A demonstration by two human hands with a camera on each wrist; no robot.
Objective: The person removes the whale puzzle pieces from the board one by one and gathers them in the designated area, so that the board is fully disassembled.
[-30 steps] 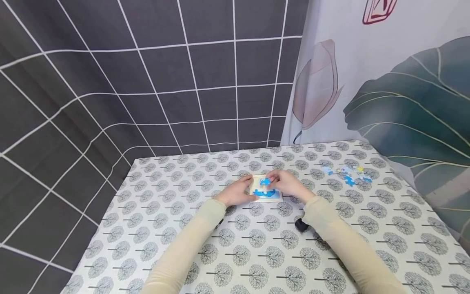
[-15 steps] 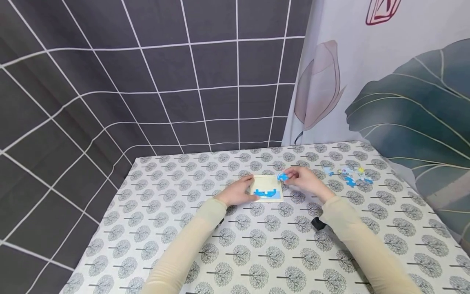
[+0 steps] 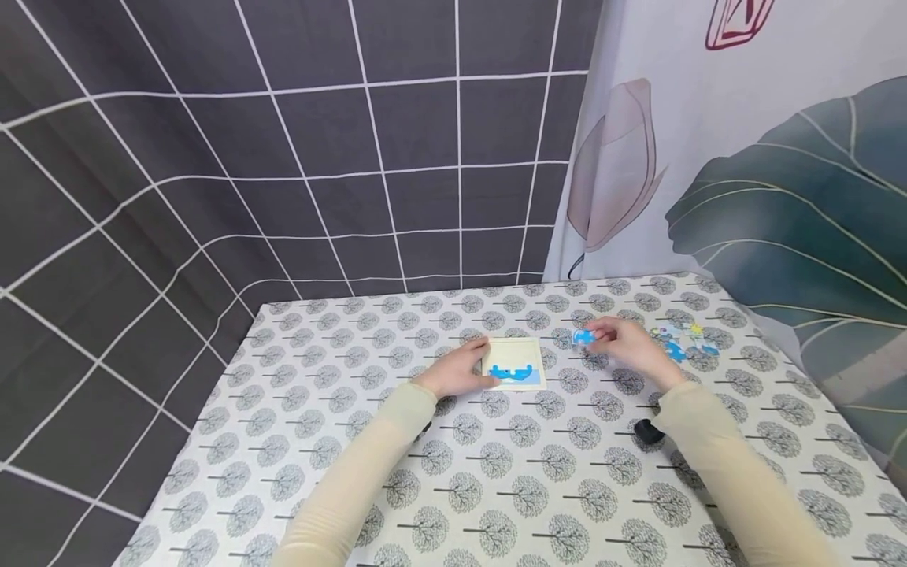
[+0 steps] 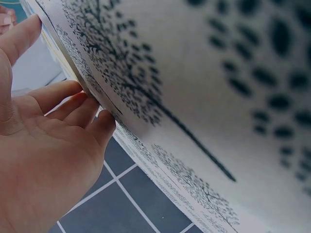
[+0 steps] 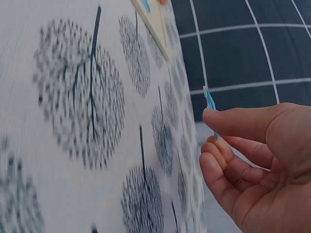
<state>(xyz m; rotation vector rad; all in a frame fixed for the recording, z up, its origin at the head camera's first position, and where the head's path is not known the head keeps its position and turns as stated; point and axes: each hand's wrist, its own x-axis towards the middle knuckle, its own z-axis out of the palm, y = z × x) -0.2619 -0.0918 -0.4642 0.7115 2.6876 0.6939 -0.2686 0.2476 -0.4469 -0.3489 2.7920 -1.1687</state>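
Observation:
A shallow cream puzzle tray [image 3: 513, 351] lies on the cloth in the head view, with blue puzzle pieces [image 3: 516, 373] along its near side and a bare back part. My left hand [image 3: 457, 372] rests at the tray's left edge, thumb and fingers spread along it. In the left wrist view the fingers [image 4: 68, 99] touch this edge. To the right of the tray, my right hand [image 3: 627, 345] pinches a blue puzzle piece [image 3: 583, 336] above the cloth. The right wrist view shows this piece [image 5: 210, 99] edge-on between thumb and fingers.
Several loose puzzle pieces [image 3: 675, 350], blue with a yellow one, lie at the back right, beyond the right hand. A tree-print cloth [image 3: 527, 496] covers the table. A dark checked curtain [image 3: 418, 197] hangs behind the table, and a flowered white one [image 3: 623, 181] at the right.
My right hand has lifted a blue puzzle piece from the tray's back part and carried it right, clear of the tray. The left hand has stayed at the tray's left edge.

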